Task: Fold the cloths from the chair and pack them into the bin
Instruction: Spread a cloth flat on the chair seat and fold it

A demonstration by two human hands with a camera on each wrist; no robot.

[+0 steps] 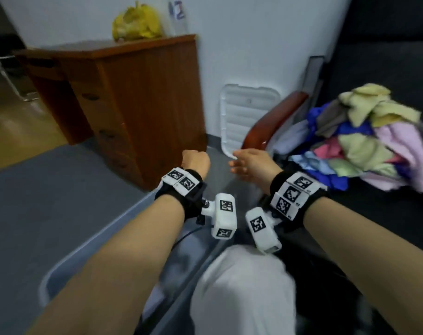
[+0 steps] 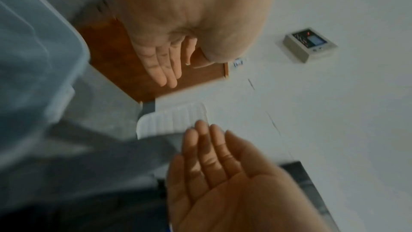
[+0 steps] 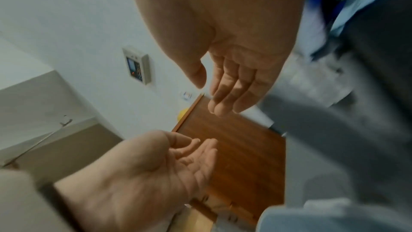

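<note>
A heap of mixed cloths [image 1: 365,141] in yellow, pink, blue and lilac lies on the dark chair [image 1: 386,68] at the right. The translucent grey bin [image 1: 85,245] sits below my forearms. My left hand [image 1: 196,160] and right hand [image 1: 244,163] hover side by side above the bin's far end, left of the heap, and touch nothing. In the left wrist view the left hand [image 2: 162,66] shows straight fingers and the right hand [image 2: 211,156] an empty flat palm. The right wrist view shows the right hand [image 3: 231,84] relaxed and the left hand [image 3: 174,161] loosely curled and empty.
A white ribbed lid [image 1: 244,117] leans on the wall behind the hands. A brown wooden cabinet [image 1: 133,93] with a yellow bag [image 1: 135,22] on top stands to the left. The chair's wooden armrest [image 1: 273,119] lies between the hands and the heap. Grey carpet [image 1: 36,189] spreads left.
</note>
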